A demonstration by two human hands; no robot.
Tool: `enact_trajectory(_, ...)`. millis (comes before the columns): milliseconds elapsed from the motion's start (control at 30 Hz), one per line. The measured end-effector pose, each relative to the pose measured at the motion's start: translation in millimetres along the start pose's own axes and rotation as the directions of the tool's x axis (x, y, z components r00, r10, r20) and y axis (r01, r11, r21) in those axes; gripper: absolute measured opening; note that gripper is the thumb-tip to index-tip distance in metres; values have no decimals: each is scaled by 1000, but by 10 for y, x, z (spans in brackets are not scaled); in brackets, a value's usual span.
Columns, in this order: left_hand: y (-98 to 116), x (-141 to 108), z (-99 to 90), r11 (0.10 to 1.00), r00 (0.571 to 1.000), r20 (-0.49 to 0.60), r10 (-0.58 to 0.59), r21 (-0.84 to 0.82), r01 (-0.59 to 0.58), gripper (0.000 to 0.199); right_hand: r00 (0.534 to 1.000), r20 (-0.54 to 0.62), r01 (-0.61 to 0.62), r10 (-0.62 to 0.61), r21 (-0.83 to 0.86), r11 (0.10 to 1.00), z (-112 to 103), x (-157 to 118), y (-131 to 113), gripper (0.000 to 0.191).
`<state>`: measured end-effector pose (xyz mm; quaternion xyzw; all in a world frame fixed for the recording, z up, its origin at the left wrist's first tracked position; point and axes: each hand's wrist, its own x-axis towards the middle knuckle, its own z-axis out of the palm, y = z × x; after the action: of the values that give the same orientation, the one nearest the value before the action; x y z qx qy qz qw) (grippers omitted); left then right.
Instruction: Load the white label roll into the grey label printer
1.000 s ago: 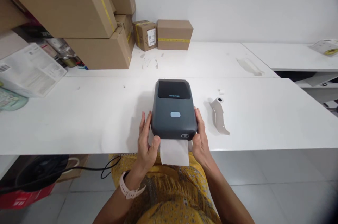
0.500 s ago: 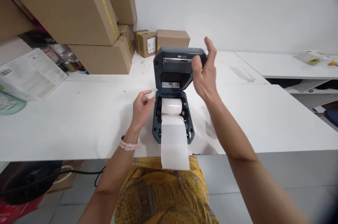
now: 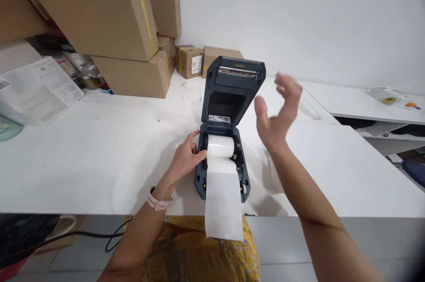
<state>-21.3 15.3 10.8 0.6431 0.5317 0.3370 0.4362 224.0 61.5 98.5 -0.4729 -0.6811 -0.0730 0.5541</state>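
Note:
A dark blue-grey label printer (image 3: 198, 180) stands on the white table with its lid (image 3: 217, 85) raised and tilted back. Inside sits a white label roll (image 3: 220, 145). Its strip of labels (image 3: 224, 211) runs forward out of the printer and hangs past the table's front edge. My left hand (image 3: 186, 158) grips the printer's left side, thumb on the rim beside the roll and fingers along the outer wall. To the right of the lid, my right hand (image 3: 279, 116) is in the air, slightly blurred, fingers apart, holding nothing and not touching the lid.
Stacked cardboard boxes (image 3: 129, 74) fill the back left, with two smaller boxes behind the printer, one a taped box (image 3: 189, 61). A clear plastic package (image 3: 43, 89) lies at far left. Another packet (image 3: 392, 98) rests on the right-hand shelf. A black cable (image 3: 83, 234) hangs below the table.
My right hand has let go of the lid and moved right, away from it. The lid leans further back. My left hand has come onto the printer's left side. The view has shifted slightly.

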Motion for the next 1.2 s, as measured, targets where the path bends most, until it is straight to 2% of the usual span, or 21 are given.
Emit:
enact_trajectory(33, 2, -1, 0, 1000, 1000, 4, -4, 12, 4, 73, 994, 79, 79, -77, -26, 997, -39, -112, -51, 45)
enact_trajectory(67, 4, -3, 1, 1000, 1000, 9, -6, 25, 6, 73, 963, 245, 123, -113, -26, 992, -59, -210, -83, 38)
enact_trajectory(100, 6, -4, 1, 999, 1000, 17, -7, 36, 7, 73, 882, 458, 132, -111, -13, 991, -58, -287, -92, 38)
enact_trajectory(133, 7, -6, 1, 999, 1000, 24, -8, 48, 7, 74, 751, 654, 120, -85, -9, 993, -36, -341, -82, 42)
enact_trajectory(167, 8, -8, 1, 998, 1000, 28, -10, 60, 8, 75, 608, 793, 103, -50, -17, 995, 3, -375, -56, 49)
enact_trajectory(200, 9, -9, 1, 997, 999, 29, -12, 72, 10, 75, 488, 873, 93, -21, -29, 995, 57, -390, -18, 57)
enact_trajectory(233, 12, -10, 1, 997, 999, 27, -16, 81, 14, 76, 407, 913, 92, -4, -37, 995, 120, -392, 24, 65)
enact_trajectory(267, 17, -10, 2, 996, 1000, 22, -20, 87, 18, 76, 358, 934, 98, 1, -38, 994, 187, -386, 65, 72)
enact_trajectory(333, 33, -10, 4, 996, 1000, 12, -19, 92, 18, 76, 317, 948, 104, 1, -36, 994, 313, -369, 125, 84)
enact_trajectory(433, 71, -6, 4, 995, 1000, 9, -1, 95, 0, 78, 296, 954, 75, 41, -66, 995, 436, -353, 149, 97)
enact_trajectory(500, 93, -3, 3, 995, 1000, 14, 7, 101, -9, 81, 281, 959, 8, 34, -38, 999, 451, -330, 142, 102)
enact_trajectory(600, 101, 3, 1, 994, 1000, 10, 11, 105, -12, 81, 246, 963, -186, -114, 162, 969, 344, -234, 148, 98)
enact_trajectory(633, 95, 6, 1, 994, 1000, 6, 11, 106, -11, 81, 251, 952, -256, -175, 240, 937, 268, -185, 163, 96)
enact_trajectory(667, 85, 7, 0, 994, 1000, 5, 9, 106, -10, 81, 276, 935, -309, -224, 307, 900, 171, -132, 185, 96)
enact_trajectory(733, 59, 9, 0, 994, 1000, 9, 6, 106, -7, 81, 380, 889, -348, -256, 394, 851, -82, -26, 260, 98)
enact_trajectory(800, 34, 8, 1, 995, 1000, 11, 10, 100, -11, 81, 496, 848, -355, -189, 396, 847, -376, 51, 376, 101)
enact_trajectory(833, 25, 7, 3, 996, 1000, 10, 15, 93, -16, 81, 537, 834, -369, -127, 368, 854, -518, 73, 447, 102)
enact_trajectory(900, 17, 5, 6, 997, 1000, -1, 24, 79, -24, 81, 582, 813, -400, -1, 288, 870, -754, 79, 606, 102)
enact_trajectory(967, 18, 6, 9, 997, 1000, -7, 22, 74, -21, 82, 603, 793, -400, 84, 210, 892, -885, 39, 775, 99)
enact_trajectory(1067, 11, 17, 11, 997, 1000, -8, 11, 83, -11, 83, 565, 814, -397, 137, 123, 909, -878, -75, 1008, 88)
enact_trajectory(1200, -33, 41, 15, 998, 1000, -13, 13, 60, -12, 82, 488, 860, -453, 150, 103, 885, -661, -238, 1210, 84)
